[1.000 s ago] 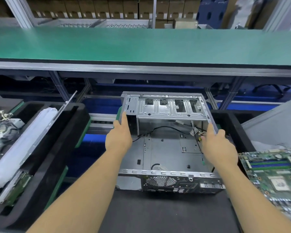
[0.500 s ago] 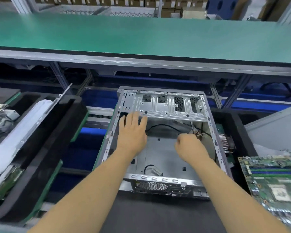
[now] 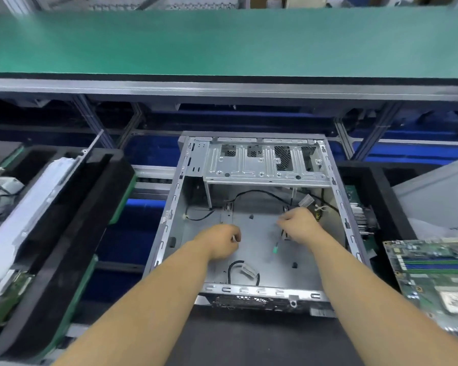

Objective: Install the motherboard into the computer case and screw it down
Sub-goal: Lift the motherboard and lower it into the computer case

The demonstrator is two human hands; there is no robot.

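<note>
Far left there's a black foam tray (image 3: pixel 64 233) with a long white-wrapped part (image 3: pixel 24 215) lying in its slot. In the middle sits the open silver sheet-metal computer case (image 3: pixel 257 220) on the dark worktop (image 3: pixel 249 339), drive cage at the far end, a loop of black cable (image 3: pixel 242 273) on its floor near the front edge. Both hands are down inside it. The left hand (image 3: pixel 218 243) has its fingers curled in and seems to pinch something small and white, too small to tell what. The right hand (image 3: pixel 299 224) is curled too, fingers pinched around a thin wire with a green tip (image 3: pixel 275 250) hanging below. The green motherboard (image 3: pixel 439 281) is outside the case, lying flat at the right edge, well apart from both hands.
</note>
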